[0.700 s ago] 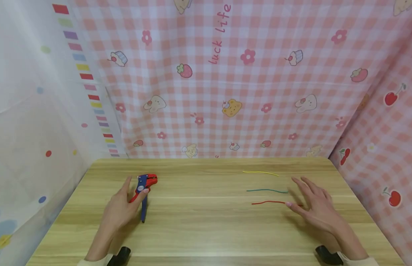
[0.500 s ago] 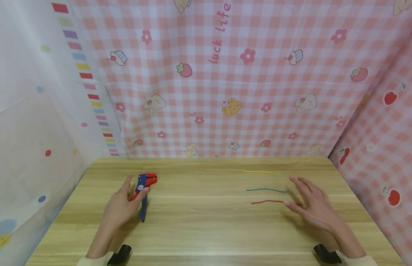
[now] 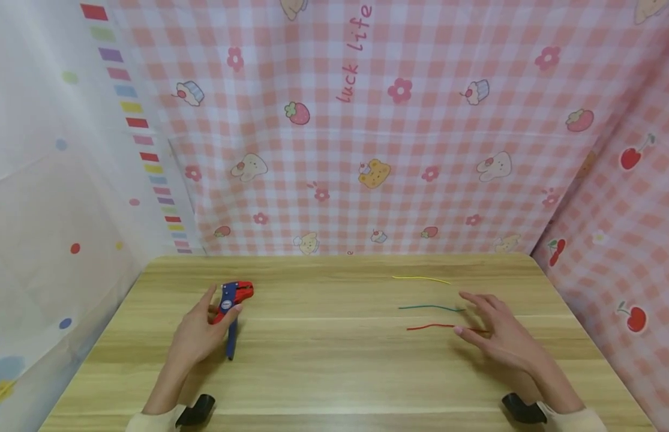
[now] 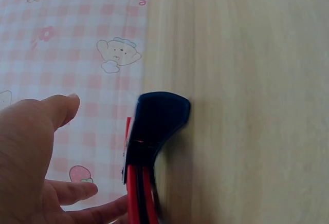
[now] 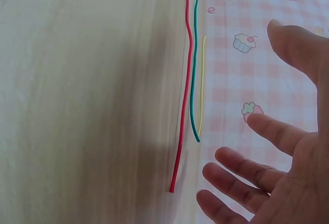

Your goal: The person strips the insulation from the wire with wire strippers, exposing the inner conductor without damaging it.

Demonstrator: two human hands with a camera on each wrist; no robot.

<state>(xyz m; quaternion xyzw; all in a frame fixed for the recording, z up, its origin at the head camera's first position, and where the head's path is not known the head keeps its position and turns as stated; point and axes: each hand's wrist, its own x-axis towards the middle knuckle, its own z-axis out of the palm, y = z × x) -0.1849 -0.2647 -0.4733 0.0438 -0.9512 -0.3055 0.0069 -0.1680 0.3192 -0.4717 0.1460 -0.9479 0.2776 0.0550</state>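
Note:
A red and blue wire stripper (image 3: 237,292) lies at the left of the table, its blue handle towards me. My left hand (image 3: 196,333) is around its left side, thumb and fingers spread. In the left wrist view, the thumb is apart from the wire stripper (image 4: 159,124), and a lower finger reaches its red part; contact is unclear. My right hand (image 3: 501,339) hovers with spread fingers over the right ends of a red wire (image 3: 431,326) and a green wire (image 3: 428,306). Farther back lies a yellow wire (image 3: 420,278). Nothing is between the right hand's fingers.
The wooden table (image 3: 323,372) ends at a pink checked cloth (image 3: 323,144) hanging behind it. More cloth hangs at the left and right sides. A black wrist mount (image 3: 196,411) sits on the left wrist, another black mount (image 3: 523,409) on the right.
My right hand has shifted a little to the left over the red and green wires. The left hand stays beside the wire stripper, one finger now a bit more bent towards it.

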